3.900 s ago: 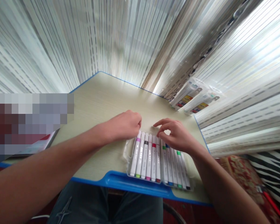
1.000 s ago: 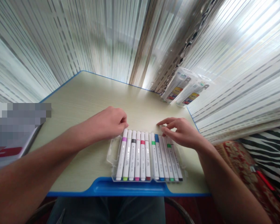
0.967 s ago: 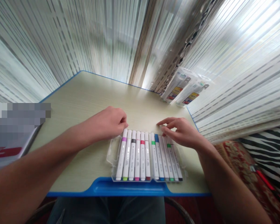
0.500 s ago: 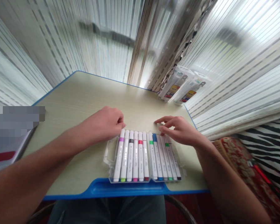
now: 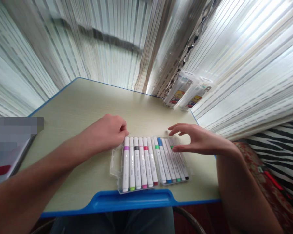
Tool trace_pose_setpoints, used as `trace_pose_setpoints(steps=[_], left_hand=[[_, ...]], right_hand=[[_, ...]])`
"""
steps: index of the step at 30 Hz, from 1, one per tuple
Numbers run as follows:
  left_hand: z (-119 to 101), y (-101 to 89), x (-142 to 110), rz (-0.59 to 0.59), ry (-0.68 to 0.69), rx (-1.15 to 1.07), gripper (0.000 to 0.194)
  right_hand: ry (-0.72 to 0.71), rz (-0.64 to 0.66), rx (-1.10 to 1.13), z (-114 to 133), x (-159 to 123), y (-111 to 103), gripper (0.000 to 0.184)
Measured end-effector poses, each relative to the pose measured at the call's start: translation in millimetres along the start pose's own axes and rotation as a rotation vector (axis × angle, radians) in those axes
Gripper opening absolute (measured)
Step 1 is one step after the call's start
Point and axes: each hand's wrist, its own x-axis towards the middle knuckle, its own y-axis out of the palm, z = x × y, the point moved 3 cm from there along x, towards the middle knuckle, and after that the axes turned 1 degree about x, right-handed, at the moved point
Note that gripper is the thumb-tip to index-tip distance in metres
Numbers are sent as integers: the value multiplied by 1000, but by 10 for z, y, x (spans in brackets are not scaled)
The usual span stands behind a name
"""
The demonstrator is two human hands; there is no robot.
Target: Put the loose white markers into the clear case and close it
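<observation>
An opened clear plastic marker case point(image 5: 115, 162) lies near the table's front edge, with white markers point(image 5: 137, 169) in rows in both halves. Their bands and ends show purple, lime, pink, red, green, blue and black. My left hand point(image 5: 109, 131) is closed at the case's upper left corner, thumb pressed to curled fingers; whatever is in them, if anything, is hidden. Over the upper right of the case, my right hand point(image 5: 195, 138) is open, thumb and fingers spread apart. Its thumb is close to the green-banded marker, and I cannot tell whether they touch.
The pale table point(image 5: 88, 100) has a blue rim and a blue front tray point(image 5: 134, 199). Two clear plastic containers point(image 5: 185, 94) stand at the back right by the string curtain point(image 5: 107, 61). A blurred-out object point(image 5: 12, 146) is at the left edge. Zebra-striped fabric point(image 5: 280, 149) lies to the right.
My right hand has moved right, with thumb and fingers opening wider. The marker case has turned slightly, its right half now farther from the front edge. The left hand stays closed at the corner.
</observation>
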Motion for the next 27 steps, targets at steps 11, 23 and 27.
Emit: trace_pose_setpoints(steps=[11, 23, 27], left_hand=[[25, 27, 26, -18, -4, 42, 26], [-22, -4, 20, -12, -20, 59, 25], [2, 15, 25, -15, -24, 64, 27]], right_hand=[[-61, 21, -15, 1, 14, 28, 45], [-66, 13, -28, -9, 32, 14, 41], [-23, -3, -41, -66, 29, 4, 42]])
